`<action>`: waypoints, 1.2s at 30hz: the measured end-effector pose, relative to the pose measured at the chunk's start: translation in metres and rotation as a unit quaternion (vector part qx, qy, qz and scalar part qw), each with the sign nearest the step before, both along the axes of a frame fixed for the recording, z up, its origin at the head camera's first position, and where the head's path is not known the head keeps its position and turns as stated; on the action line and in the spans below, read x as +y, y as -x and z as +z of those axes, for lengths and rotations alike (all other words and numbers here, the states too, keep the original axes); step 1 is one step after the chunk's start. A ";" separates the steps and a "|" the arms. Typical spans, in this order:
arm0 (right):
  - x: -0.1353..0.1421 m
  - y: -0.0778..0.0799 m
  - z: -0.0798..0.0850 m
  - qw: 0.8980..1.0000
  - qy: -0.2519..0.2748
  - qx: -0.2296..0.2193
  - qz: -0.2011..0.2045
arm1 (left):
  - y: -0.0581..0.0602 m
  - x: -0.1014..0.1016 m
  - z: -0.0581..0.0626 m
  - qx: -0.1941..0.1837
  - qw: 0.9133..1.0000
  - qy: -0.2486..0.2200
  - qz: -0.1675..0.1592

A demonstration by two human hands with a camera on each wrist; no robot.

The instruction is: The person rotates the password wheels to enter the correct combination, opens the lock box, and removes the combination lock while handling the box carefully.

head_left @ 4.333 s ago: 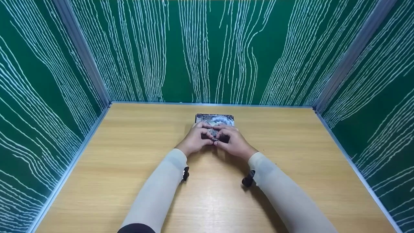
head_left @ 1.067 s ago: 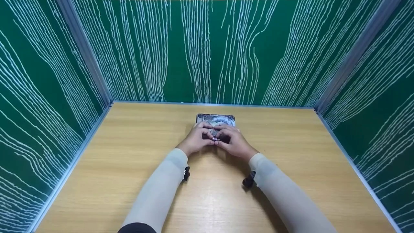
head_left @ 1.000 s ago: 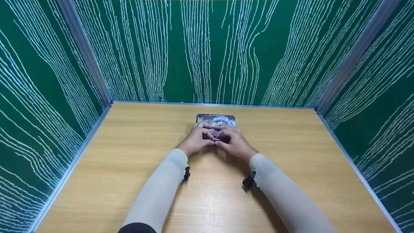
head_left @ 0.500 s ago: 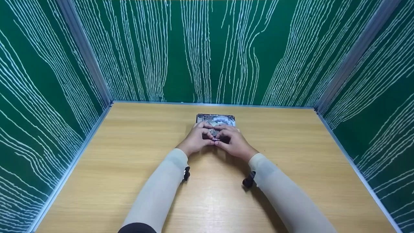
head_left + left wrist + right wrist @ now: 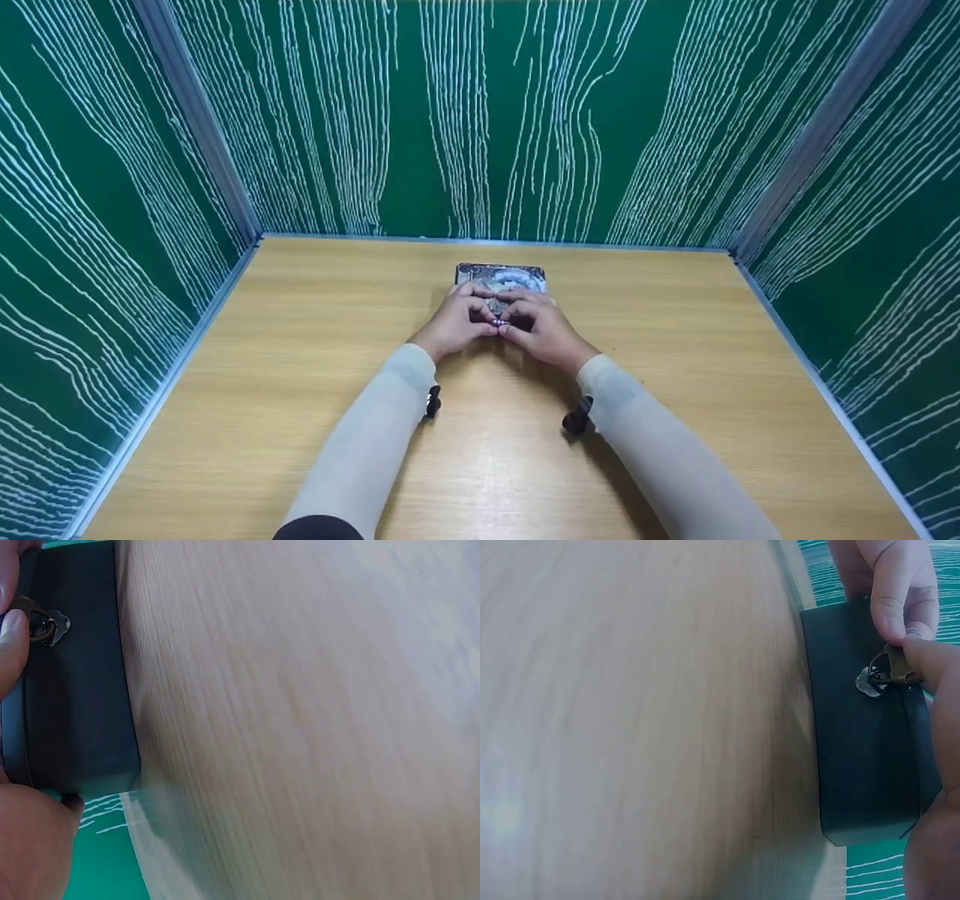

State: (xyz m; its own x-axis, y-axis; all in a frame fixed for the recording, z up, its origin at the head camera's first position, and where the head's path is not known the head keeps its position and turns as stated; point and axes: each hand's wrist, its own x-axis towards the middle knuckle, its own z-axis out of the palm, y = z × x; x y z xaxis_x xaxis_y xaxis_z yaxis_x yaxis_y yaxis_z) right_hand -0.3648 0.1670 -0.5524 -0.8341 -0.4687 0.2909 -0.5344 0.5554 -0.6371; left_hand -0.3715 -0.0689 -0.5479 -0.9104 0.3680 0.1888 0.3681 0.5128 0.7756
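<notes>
A dark box (image 5: 517, 279) with a picture-patterned lid sits towards the back of the table. Its black front (image 5: 855, 757) carries a silvery flower-shaped plate (image 5: 868, 682). Hanging from this plate by its shackle is a small brass-coloured padlock (image 5: 901, 666), seen in the head view as a tiny light-banded piece. My left hand (image 5: 454, 319) pinches the padlock's left end, other fingers resting on the lid. From the right, my right hand (image 5: 544, 326) pinches the other end, its upper fingers also over the lid. Fingers hide much of the padlock.
The wooden table (image 5: 495, 457) extends around the box. Green walls (image 5: 409, 150) with white wavy lines close it in at the back and both sides. Black straps with small devices (image 5: 577, 416) sit at the wrists of the pale sleeves (image 5: 660, 442).
The head view has shifted very slightly since the oldest frame. Both hands stay at the padlock, and its light bands show a little more plainly than in the oldest frame. The box stays put.
</notes>
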 end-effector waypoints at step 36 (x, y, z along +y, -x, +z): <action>0.010 0.008 0.009 0.999 -0.008 -0.021 0.027 | 0.002 -0.001 0.003 -0.023 1.000 -0.021 -0.003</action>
